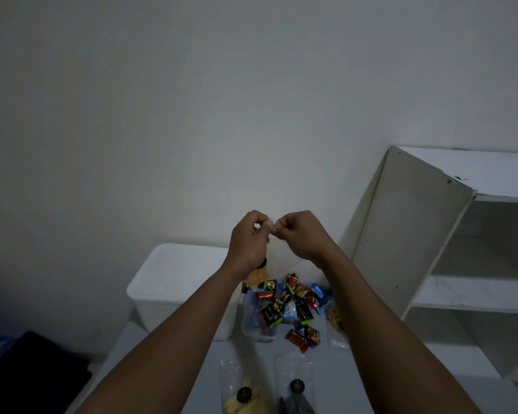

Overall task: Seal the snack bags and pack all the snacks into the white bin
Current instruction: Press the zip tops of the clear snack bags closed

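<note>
I hold a clear snack bag up in the air, orange snacks hanging in its bottom. My left hand and my right hand pinch its top edge side by side, fingertips almost touching. Below them a white bin stands on the table at the left. A heap of small wrapped candies lies right of the bin. Near the front edge lie two clear bags, one with yellow snacks and one with dark contents. Another clear bag with pale snacks lies under my right forearm.
A white shelf unit stands at the right, close to the table. A bare white wall fills the back. Dark cloth lies on the floor at the lower left. A clear bag lies partly under the candy heap.
</note>
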Available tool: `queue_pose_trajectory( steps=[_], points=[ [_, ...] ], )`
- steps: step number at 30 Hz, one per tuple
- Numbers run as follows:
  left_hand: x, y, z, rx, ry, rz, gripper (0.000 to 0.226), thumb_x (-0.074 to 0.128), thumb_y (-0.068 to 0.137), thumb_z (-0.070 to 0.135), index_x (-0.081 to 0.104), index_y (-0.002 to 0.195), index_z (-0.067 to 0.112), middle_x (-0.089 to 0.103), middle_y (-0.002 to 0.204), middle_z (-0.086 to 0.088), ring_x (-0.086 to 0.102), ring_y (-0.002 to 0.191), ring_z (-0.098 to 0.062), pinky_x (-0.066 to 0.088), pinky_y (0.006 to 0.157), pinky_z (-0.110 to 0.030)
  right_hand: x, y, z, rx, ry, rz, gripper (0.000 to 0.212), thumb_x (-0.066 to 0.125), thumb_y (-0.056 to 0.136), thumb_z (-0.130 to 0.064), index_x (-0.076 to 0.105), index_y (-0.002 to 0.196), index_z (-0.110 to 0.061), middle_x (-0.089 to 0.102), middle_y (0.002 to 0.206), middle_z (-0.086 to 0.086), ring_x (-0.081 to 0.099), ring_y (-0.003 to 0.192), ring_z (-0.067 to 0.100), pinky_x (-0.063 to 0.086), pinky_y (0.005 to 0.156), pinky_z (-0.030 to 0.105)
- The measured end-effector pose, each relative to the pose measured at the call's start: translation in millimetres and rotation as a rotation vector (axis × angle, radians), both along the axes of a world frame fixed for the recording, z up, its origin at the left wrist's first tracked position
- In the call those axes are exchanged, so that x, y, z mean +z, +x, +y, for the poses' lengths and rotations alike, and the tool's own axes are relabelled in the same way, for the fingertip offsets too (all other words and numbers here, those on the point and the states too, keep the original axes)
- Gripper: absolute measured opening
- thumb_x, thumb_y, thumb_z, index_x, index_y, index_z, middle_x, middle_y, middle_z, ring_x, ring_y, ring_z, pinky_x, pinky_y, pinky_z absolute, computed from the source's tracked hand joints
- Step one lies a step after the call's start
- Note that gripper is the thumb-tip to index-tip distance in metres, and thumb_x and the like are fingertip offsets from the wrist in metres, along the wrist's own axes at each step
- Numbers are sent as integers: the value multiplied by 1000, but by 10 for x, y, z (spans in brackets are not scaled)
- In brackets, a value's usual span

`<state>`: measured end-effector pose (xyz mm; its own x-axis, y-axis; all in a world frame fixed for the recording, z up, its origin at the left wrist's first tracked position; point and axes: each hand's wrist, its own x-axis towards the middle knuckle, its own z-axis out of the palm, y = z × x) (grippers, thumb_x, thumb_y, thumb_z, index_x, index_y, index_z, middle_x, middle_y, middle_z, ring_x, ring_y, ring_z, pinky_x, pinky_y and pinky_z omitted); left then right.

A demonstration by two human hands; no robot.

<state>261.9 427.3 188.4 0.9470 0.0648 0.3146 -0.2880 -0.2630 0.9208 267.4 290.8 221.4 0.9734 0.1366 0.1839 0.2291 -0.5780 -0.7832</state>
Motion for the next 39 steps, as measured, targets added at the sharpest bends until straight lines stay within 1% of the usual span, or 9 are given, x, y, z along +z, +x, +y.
queue_pose_trajectory(
  steps=[3,11,18,20,23,27,32,35,39],
  points=[
    [-27,36,-9,39,-89,41,15,51,100,22,59,89,15,66,93,-2,60,80,-18,44,65,-23,-69,8,18,-12,26,8,21,67,94,-26,72,83,-8,69,78,12,57,67,15,46,65,30],
    [-51,153,179,160,-206,91,16,53,99,23,63,94,11,62,88,-2,55,73,-12,43,63,-25,-312,-90,-94,-13,-11,47,23,64,96,-23,70,81,-7,69,78,10,58,71,14,48,73,31],
    [-133,164,257,27,-150,151,16,53,100,23,64,94,13,62,91,2,57,79,-12,43,67,-25,-446,-156,-115,-20,-139,93,42,62,97,-29,62,76,8,55,64,10,48,55,18,46,61,31],
    [-170,158,336,-86,-96,178,15,52,101,21,64,93,15,63,92,3,57,85,-12,43,72,-24,-441,-202,-134,11,-57,149,37,63,96,-31,69,77,1,66,71,8,59,62,19,50,65,31],
    [-298,148,403,-220,-90,250,16,54,100,23,66,90,18,65,95,5,56,94,-11,43,85,-26,-397,-263,-91,5,283,304,35,55,100,-32,74,90,-4,70,81,6,64,71,14,47,68,27],
    [-453,89,394,-314,-100,310,17,54,100,25,68,94,18,67,98,5,56,97,-11,41,95,-32,-469,-239,10,6,351,394,23,60,98,-24,76,94,-7,73,73,0,67,65,9,52,71,40],
    [-507,23,345,-201,-134,323,18,62,96,25,70,109,16,66,95,8,57,84,-1,42,71,-13,-583,-248,32,6,412,424,22,58,99,-17,74,96,-2,68,70,3,65,65,13,53,68,40],
    [-488,22,308,-143,-280,417,22,71,90,25,69,107,11,61,80,-3,55,64,-12,48,58,-26,-653,-239,86,-33,459,393,22,59,99,-16,75,94,-2,73,78,9,69,70,17,56,67,38],
    [-463,22,267,-138,-350,440,34,81,80,29,71,98,1,72,83,-12,65,66,-20,54,57,-34,-646,-247,162,-45,408,305,24,58,99,-15,74,84,-5,73,71,4,70,63,9,52,54,21]
  ],
)
